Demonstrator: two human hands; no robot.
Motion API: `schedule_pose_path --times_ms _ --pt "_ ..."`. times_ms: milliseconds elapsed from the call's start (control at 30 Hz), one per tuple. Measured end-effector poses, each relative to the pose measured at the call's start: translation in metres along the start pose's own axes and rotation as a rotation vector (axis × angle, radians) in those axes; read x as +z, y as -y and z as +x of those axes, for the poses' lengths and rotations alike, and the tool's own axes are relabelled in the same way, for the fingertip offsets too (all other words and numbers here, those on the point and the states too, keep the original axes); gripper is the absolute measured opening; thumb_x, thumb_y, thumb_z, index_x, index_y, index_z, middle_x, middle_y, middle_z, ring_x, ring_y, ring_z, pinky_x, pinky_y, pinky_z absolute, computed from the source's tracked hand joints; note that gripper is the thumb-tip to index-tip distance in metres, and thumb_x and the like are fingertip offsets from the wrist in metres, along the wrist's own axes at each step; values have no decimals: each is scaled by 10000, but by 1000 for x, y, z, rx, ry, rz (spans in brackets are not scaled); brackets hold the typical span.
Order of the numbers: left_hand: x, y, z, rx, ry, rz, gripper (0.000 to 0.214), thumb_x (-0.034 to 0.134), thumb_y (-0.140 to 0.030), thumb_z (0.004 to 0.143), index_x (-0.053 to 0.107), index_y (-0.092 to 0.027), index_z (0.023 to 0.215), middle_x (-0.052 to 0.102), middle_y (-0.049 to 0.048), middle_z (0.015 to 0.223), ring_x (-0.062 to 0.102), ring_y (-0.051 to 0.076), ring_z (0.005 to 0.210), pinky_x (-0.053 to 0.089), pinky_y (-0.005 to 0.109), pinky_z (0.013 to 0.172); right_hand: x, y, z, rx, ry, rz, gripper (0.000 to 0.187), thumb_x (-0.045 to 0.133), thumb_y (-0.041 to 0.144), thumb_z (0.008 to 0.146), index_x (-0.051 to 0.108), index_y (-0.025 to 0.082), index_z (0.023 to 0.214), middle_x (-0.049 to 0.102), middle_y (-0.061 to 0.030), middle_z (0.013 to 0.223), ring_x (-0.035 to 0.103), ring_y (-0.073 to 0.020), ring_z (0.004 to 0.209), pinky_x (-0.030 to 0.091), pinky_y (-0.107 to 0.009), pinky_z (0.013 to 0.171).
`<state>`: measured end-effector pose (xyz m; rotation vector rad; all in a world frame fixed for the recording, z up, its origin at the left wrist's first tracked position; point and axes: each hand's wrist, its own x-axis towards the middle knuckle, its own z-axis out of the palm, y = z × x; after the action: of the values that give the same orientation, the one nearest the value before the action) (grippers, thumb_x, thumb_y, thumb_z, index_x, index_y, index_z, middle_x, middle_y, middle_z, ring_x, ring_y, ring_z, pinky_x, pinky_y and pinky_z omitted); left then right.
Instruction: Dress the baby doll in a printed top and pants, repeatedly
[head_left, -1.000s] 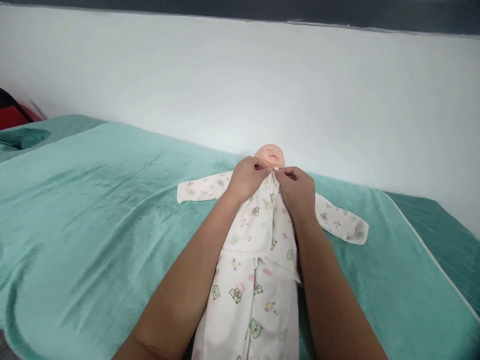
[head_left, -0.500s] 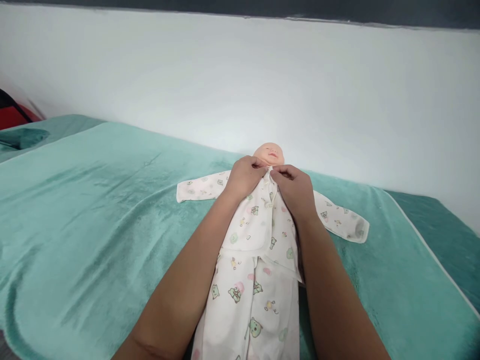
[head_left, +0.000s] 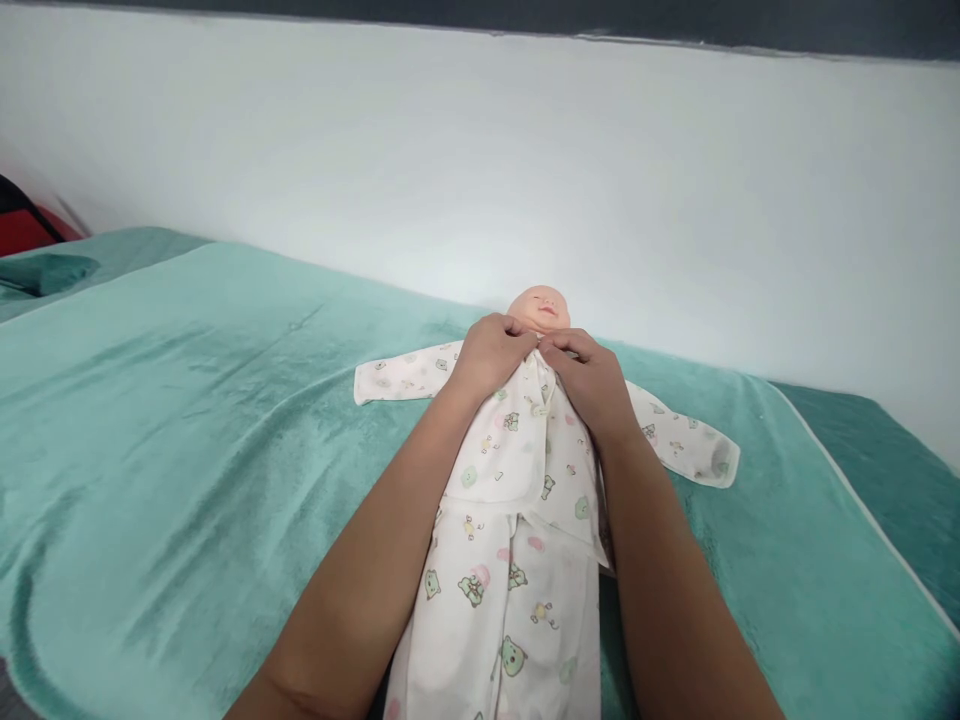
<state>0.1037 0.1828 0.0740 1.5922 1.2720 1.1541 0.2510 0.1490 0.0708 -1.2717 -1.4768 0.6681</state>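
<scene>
A baby doll (head_left: 541,303) lies on its back, dressed in a white baby shirt (head_left: 499,465) and matching trousers (head_left: 457,610) printed with small bears. Both shirt sleeves stretch out sideways. At the neckline my left hand (head_left: 491,350) pinches the left side of the shirt's collar, fingers closed. My right hand (head_left: 589,375) is closed on the collar's other side, its fingertips almost meeting the left ones. Below them, a tied cloth lace (head_left: 540,405) shows on the chest. What exactly lies between the fingertips is partly hidden.
A teal blanket (head_left: 187,450) with soft folds lies under the doll. Behind the doll's head rises a white wall (head_left: 480,160) with a dark band along its top. A red and black object (head_left: 26,225) is at the far left edge.
Both hands stay at the collar with only slight finger movement. The pale cloth end that stood up between the fingertips has gone down out of sight.
</scene>
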Motion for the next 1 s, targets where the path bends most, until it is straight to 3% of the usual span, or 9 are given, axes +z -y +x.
schedule_pose_path --times_ms 300,500,667,800,1000 --pt "1 -3 0 -24 -71 94 73 609 -197 719 593 -191 649 620 6 710 581 169 733 420 299 662 3 -5 2 63 -108 34 114 659 282 741 697 205 817 726 -26 907 611 -180 832 475 -334 827" --pt "2 -2 1 -23 -111 143 74 608 -177 703 576 -192 638 606 -1 692 562 164 717 401 298 650 4 -3 0 -22 -133 -108 181 540 193 776 718 217 793 707 -33 942 616 -190 880 467 -353 884" --pt "0 4 2 21 -39 53 21 606 -182 735 627 -186 739 665 9 785 574 149 722 436 290 704 5 -4 -2 -95 -156 -165 273 487 144 782 745 235 764 699 -35 952 632 -202 959 468 -359 919" --pt "-2 8 3 98 30 -79 165 597 -163 773 714 -181 889 728 34 1009 638 155 877 472 286 847 5 -4 -3 -128 -150 -138 312 485 133 795 775 246 784 697 -33 953 640 -193 964 473 -352 918" --pt "-4 6 2 61 55 -95 139 621 -196 805 750 -192 855 765 39 1037 673 182 970 486 294 897 5 -7 -3 -169 -107 -122 329 478 137 804 782 253 759 696 -25 961 641 -188 995 467 -357 946"
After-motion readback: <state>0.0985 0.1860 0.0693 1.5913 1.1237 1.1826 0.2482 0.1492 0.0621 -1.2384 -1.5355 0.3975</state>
